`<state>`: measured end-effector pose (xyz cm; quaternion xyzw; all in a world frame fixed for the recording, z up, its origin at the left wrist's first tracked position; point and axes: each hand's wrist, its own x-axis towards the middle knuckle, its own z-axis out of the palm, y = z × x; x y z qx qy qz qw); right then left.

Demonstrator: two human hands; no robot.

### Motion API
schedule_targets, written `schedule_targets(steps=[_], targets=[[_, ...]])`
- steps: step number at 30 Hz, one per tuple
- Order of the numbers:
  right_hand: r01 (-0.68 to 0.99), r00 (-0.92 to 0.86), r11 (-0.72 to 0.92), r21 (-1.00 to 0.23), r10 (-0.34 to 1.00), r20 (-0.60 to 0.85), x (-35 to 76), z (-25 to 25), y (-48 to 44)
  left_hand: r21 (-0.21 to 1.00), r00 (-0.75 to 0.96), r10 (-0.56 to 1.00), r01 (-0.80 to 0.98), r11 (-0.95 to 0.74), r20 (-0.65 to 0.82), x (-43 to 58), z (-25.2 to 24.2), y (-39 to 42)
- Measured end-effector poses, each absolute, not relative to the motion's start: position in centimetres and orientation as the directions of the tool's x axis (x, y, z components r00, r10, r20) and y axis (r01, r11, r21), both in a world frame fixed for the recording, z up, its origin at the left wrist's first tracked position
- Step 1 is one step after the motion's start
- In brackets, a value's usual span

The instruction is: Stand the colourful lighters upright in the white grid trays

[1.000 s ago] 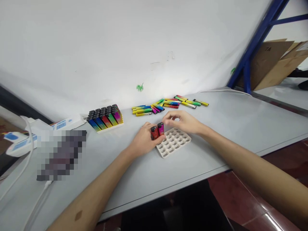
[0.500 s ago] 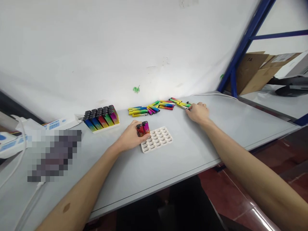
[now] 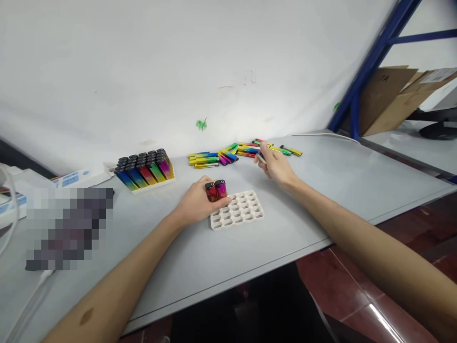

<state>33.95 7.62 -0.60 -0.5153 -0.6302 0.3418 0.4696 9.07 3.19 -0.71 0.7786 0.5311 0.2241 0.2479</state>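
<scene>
A white tray (image 3: 243, 215) with rows of empty slots lies on the grey table (image 3: 321, 190). Two lighters (image 3: 216, 189), one red and one magenta, stand upright in its near-left corner. My left hand (image 3: 196, 202) is curled against them and the tray's left edge. My right hand (image 3: 274, 166) is raised just above the table behind the tray, fingers pinched on a lighter (image 3: 262, 157) picked from the loose row of rainbow-coloured lighters (image 3: 228, 156) lying along the wall.
A second tray (image 3: 146, 171) full of upright rainbow lighters with black caps stands at back left. White power strips (image 3: 76, 177) and cables lie at far left beside a blurred patch. A blue rack post (image 3: 360, 90) and cardboard boxes (image 3: 396, 95) stand at right.
My right hand went from the tray out to the far end of the loose lighters, then came back toward the tray with one lighter in its fingers. My left hand stayed by the two standing lighters.
</scene>
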Motion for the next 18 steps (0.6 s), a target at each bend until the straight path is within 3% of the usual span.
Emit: schedule_targets(steps=[4,12,18], targets=[[0.354,-0.078,0.202,-0.913,0.979,0.186,32.8,-0.7,6.9,0.593,0.377,0.916,0.71,-0.379,0.133,9.6,-0.8,2.9],[0.233,-0.128,0.228,-0.945,0.971,0.203,32.2,-0.4,6.4,0.609,0.439,0.88,0.653,-0.449,0.178,10.5,-0.7,2.3],[0.336,-0.111,0.211,-0.918,0.977,0.183,31.9,-0.9,6.4,0.586,0.449,0.876,0.668,-0.459,0.176,10.5,-0.4,2.3]])
